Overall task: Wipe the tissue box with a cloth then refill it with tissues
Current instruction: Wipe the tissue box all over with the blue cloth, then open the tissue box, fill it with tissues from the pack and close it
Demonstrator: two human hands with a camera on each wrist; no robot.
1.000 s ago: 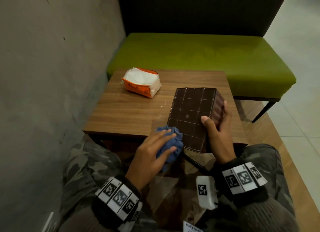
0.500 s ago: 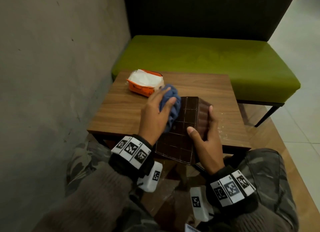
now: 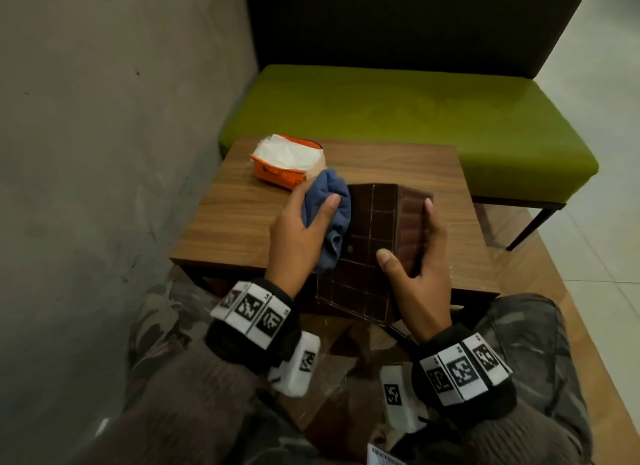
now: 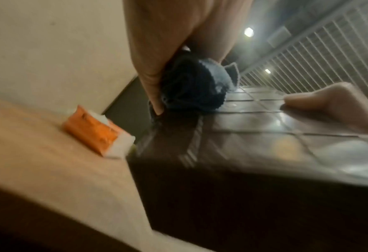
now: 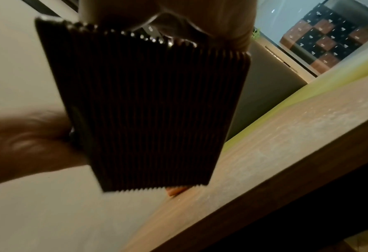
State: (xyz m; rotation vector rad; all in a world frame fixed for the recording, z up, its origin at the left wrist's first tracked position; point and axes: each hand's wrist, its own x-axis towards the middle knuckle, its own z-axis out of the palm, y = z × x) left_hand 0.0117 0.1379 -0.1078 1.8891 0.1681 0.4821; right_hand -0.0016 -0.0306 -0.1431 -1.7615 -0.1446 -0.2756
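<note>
Both my hands work over the wooden table (image 3: 242,215): left hand (image 3: 298,236) gripping a bunched blue cloth (image 3: 329,201) against the dark tissue box (image 3: 367,242), right hand (image 3: 419,277) clasping its ribbed side; orange tissue pack (image 3: 284,166) beyond.

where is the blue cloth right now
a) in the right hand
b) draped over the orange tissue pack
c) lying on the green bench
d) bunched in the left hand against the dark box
d: the left hand grips the blue cloth against the gridded face of the tissue box.
</note>
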